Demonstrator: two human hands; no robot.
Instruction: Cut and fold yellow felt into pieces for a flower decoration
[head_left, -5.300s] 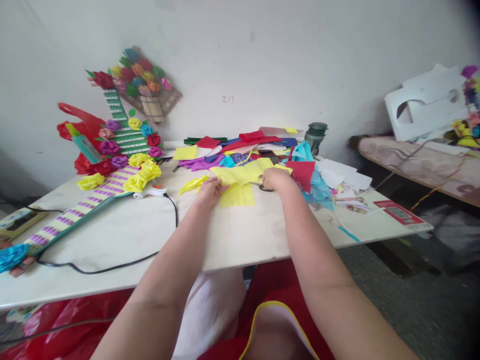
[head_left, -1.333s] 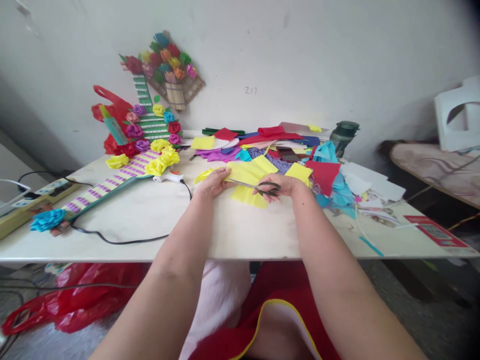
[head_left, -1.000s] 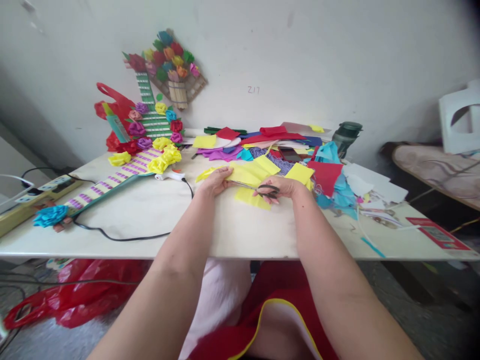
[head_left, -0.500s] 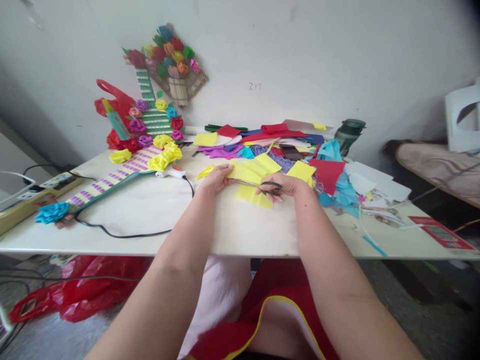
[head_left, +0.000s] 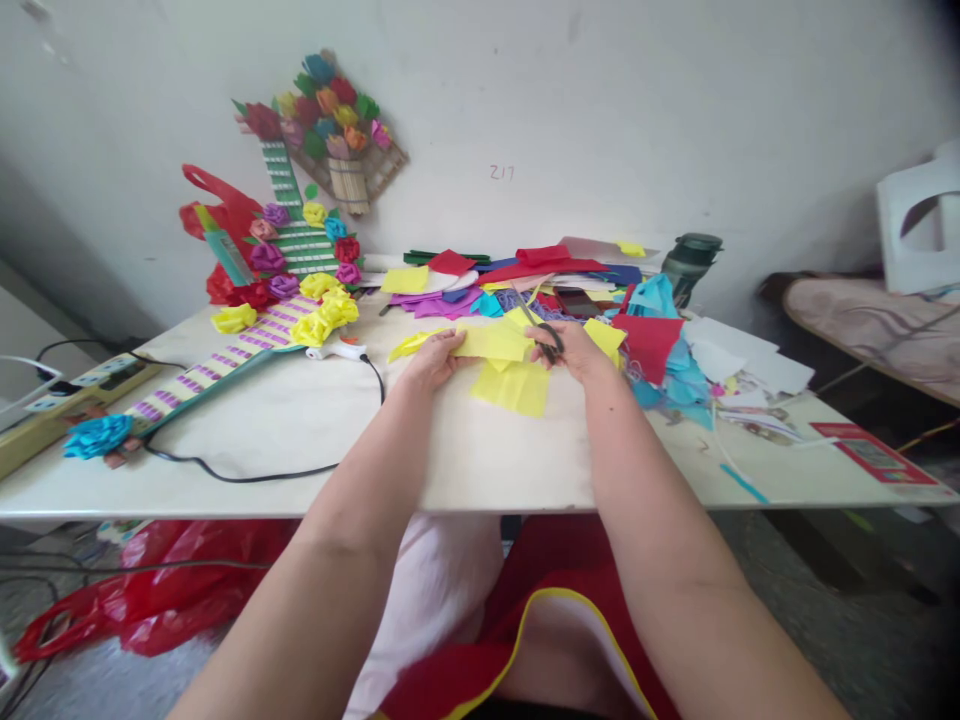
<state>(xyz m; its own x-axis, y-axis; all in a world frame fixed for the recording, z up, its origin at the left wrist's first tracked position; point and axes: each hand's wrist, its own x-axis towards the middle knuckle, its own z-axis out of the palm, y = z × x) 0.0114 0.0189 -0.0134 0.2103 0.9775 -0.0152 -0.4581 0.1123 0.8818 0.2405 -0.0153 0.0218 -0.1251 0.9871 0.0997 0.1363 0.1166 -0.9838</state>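
My left hand (head_left: 437, 358) is closed on the left end of a piece of yellow crepe paper (head_left: 491, 341), which stretches across to my other hand. Black-handled scissors (head_left: 550, 341) sit in my right hand (head_left: 568, 350), their blades pointing up and away to the left. The fingers of that hand also appear to touch the paper's right end. Below it, a loose yellow square (head_left: 511, 386) lies on the table. More yellow pieces (head_left: 604, 338) are just right of and behind my hands.
Left on the white table (head_left: 292, 415) are a guitar-shaped craft with paper flowers (head_left: 232, 350), a glue gun (head_left: 337, 350) with a black cord, and a power strip (head_left: 82, 385). Behind lie coloured paper sheets (head_left: 525, 265). A dark bottle (head_left: 690, 265) and paper scraps (head_left: 742, 350) are at right.
The scissors have swung from lying across the paper toward my left hand to pointing up and away. The yellow paper is now held between both hands, above the loose square.
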